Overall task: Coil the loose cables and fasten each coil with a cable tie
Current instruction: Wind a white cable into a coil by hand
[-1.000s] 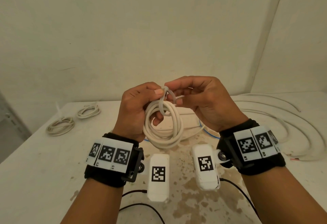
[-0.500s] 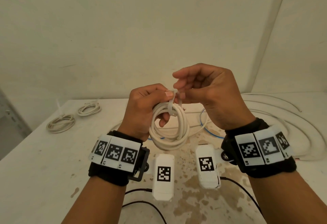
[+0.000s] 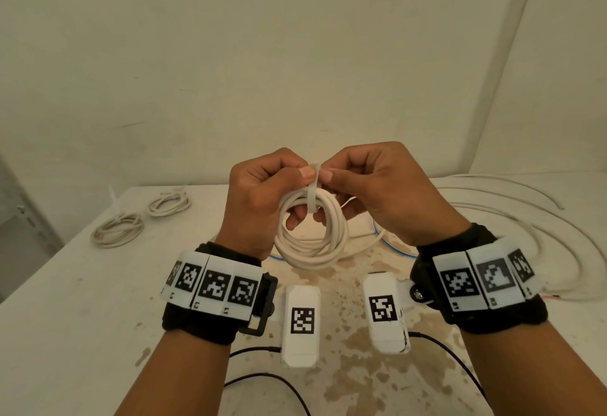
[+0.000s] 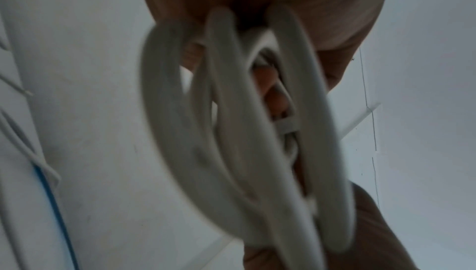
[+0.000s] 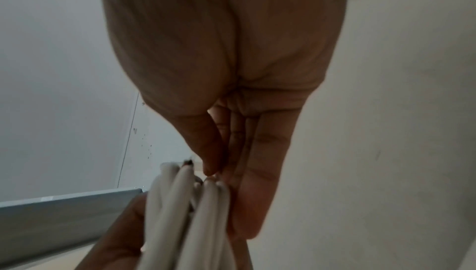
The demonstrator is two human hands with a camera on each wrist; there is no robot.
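A white cable coil (image 3: 312,238) hangs in the air above the table, held up at its top by both hands. My left hand (image 3: 262,199) grips the coil's top with thumb and curled fingers. A white cable tie (image 3: 313,190) loops over the top strands and stands upright between the two thumbs. My right hand (image 3: 368,185) pinches the tie's upper end. In the left wrist view the coil (image 4: 244,131) fills the frame, blurred. The right wrist view shows the coil's strands (image 5: 190,213) edge-on below my right fingers (image 5: 247,162).
Two tied white coils (image 3: 118,230) (image 3: 169,203) lie at the table's far left. Long loose white cables (image 3: 542,228) curve over the right side, with a blue wire (image 3: 391,248) behind the hands. The stained white table (image 3: 82,317) meets walls behind and to the right. Black leads trail near the front.
Both hands have lifted the coil higher. The right hand came back down from above, and the tie now stands straight up over the coil's top, pinched between the thumbs.
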